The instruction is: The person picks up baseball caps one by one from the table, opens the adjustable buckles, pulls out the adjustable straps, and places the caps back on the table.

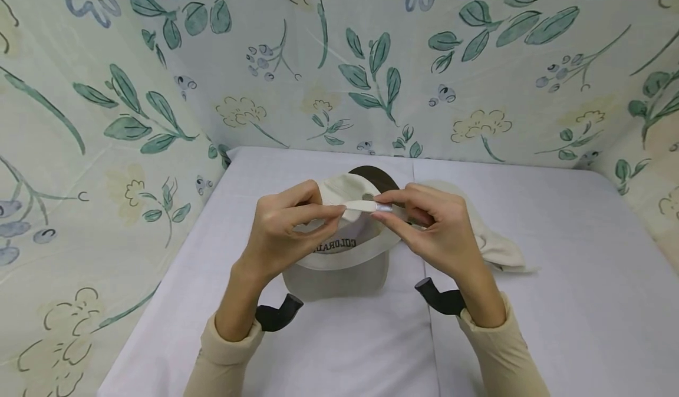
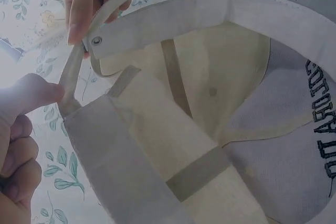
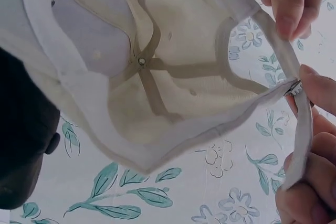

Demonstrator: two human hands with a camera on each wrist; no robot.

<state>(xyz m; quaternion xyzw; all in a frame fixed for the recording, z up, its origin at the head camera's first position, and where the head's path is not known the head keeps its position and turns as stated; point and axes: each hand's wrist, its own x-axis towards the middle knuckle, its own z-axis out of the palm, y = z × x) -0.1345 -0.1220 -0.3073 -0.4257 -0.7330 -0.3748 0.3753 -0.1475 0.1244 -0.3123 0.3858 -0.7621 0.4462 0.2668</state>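
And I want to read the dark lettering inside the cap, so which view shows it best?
The left wrist view: the lettering looks largest there, though the picture's right edge crops some. The head view shows it small inside the cap; the right wrist view shows only a few letters, near the top.

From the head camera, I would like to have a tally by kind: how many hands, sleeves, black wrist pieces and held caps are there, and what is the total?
Hands: 2
Sleeves: 2
Black wrist pieces: 2
Held cap: 1
Total: 7
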